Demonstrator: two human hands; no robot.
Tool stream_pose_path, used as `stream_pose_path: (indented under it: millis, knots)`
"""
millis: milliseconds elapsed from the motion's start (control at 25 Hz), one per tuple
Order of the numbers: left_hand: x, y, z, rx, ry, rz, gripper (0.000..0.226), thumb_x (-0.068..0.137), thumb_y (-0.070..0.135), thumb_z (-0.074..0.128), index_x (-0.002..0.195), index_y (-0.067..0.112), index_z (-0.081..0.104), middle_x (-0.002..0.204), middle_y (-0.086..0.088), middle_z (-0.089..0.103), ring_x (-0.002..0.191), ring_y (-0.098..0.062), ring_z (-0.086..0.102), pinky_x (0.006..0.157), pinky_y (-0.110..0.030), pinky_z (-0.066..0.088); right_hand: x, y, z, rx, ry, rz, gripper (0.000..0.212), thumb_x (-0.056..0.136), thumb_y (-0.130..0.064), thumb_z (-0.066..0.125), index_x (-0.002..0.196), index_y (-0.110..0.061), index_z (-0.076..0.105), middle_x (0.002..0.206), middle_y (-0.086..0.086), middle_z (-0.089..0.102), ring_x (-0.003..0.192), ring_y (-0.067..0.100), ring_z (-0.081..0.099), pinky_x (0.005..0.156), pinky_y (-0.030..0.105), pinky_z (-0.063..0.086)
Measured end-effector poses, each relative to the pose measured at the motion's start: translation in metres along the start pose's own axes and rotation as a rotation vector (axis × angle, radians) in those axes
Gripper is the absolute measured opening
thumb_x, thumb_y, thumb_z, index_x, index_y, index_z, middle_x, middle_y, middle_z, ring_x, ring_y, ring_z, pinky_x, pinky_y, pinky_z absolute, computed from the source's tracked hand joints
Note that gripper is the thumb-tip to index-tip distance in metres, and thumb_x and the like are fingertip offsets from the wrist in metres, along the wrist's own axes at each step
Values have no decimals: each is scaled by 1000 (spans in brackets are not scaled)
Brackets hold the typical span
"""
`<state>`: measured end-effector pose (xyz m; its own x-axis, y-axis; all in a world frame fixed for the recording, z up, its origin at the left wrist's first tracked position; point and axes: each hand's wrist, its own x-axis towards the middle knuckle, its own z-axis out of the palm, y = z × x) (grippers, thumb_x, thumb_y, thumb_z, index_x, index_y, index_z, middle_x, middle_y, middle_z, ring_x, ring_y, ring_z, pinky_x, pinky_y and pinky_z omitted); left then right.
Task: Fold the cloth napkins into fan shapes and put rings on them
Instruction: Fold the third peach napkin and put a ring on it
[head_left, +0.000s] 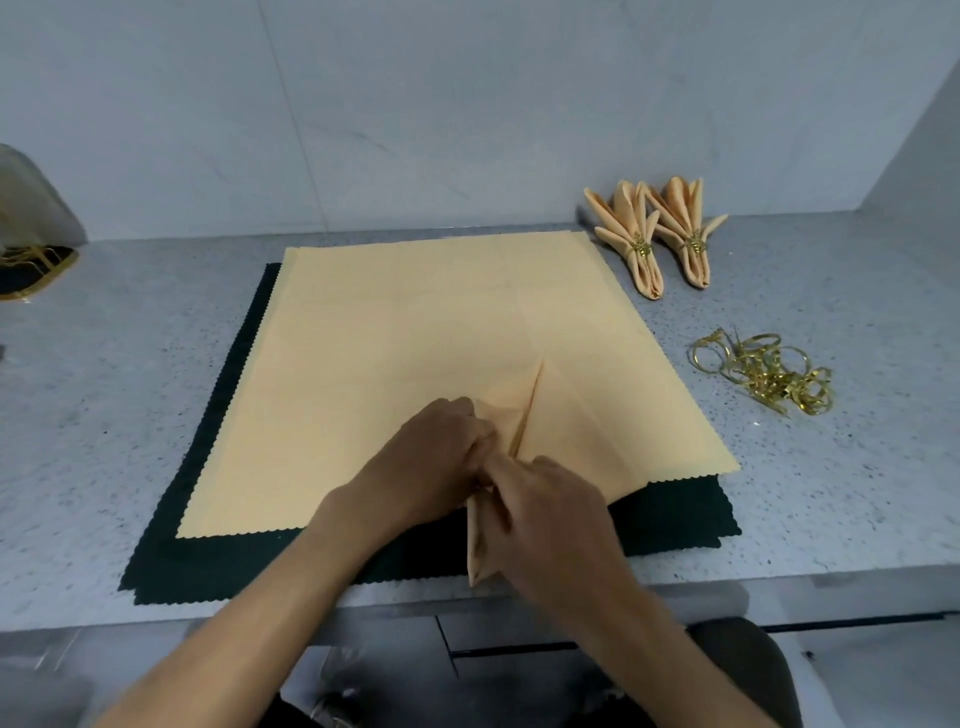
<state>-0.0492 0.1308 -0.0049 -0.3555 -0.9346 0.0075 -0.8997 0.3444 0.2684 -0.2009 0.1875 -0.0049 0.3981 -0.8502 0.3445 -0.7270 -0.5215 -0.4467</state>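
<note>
A peach cloth napkin (405, 353) lies spread on top of a stack of peach and dark green napkins (171, 566) on the grey counter. My left hand (441, 457) and my right hand (550, 525) meet at its near edge and pinch a narrow pleat (524, 415) that rises into a ridge. A gathered end of the cloth (475, 551) hangs below my right hand. Two finished peach fan napkins (631, 234) (685, 228), each with a gold ring, lie at the back right. A pile of several gold rings (763, 371) sits to the right of the stack.
The speckled grey counter (104, 395) ends in a front edge just below the napkins. A grey wall runs behind and at the right. At the far left stands a dark tray with gold trim (36, 270) under a pale object.
</note>
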Motion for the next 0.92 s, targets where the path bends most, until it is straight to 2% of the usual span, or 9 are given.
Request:
stream_pose_path:
  millis: [80,120,200,280,360,480,600,760,920]
  knots:
    - [-9,22,9,-112,30,-113,33,103,38,37,91,14,57,92,0,52,86,-17,49,69,-29,34,3,37,-20,-42,-38,-81,22,88,-17,49,100,-27,65,83,-12,67,75,11,53,65,29,47]
    - [-13,32,15,-116,60,-153,37,102,45,33,94,16,54,93,0,52,86,-17,49,71,-30,37,6,57,-32,-79,-92,-121,31,83,-14,44,100,-26,67,91,-12,68,85,13,55,72,32,49]
    - [-18,46,26,-2,120,-182,46,101,53,29,116,16,52,107,-1,54,95,-17,49,81,-31,43,10,91,-53,-167,-264,-198,48,72,-15,36,107,-27,67,115,-14,65,109,16,54,87,34,48]
    - [-20,48,34,52,176,-184,53,102,51,27,135,13,44,121,-2,52,104,-19,49,88,-31,43,12,113,-66,-245,-470,-237,60,69,-17,40,124,-34,60,139,-17,51,129,11,42,99,31,39]
    - [-20,48,35,42,221,-176,50,104,43,27,140,10,40,126,-3,51,105,-20,48,89,-31,40,13,122,-70,-297,-547,-294,65,68,-18,47,130,-37,56,144,-18,46,133,8,38,102,31,38]
    - [-19,52,35,61,237,-181,44,105,33,30,139,8,41,126,-5,51,106,-23,49,89,-32,40,22,121,-65,-369,-374,-470,43,70,-20,50,107,-29,70,115,-15,68,114,14,56,90,34,49]
    - [-17,54,31,65,210,-179,37,105,26,34,135,8,44,123,-7,52,105,-24,50,86,-32,42,37,114,-55,-305,-209,-520,27,76,-25,47,80,-23,73,79,-10,71,99,17,62,89,34,47]
    - [-15,48,24,-86,228,-145,22,102,27,41,100,13,57,92,-1,56,81,-17,51,68,-26,37,57,113,-43,226,-266,-122,18,80,-23,52,91,-27,65,76,-5,64,77,19,59,78,36,47]
    - [-21,41,22,-326,310,-171,42,102,35,45,70,11,59,67,0,56,62,-12,49,59,-26,33,62,120,-33,539,-283,84,21,89,-8,68,104,-21,61,68,-14,46,67,12,41,67,23,35]
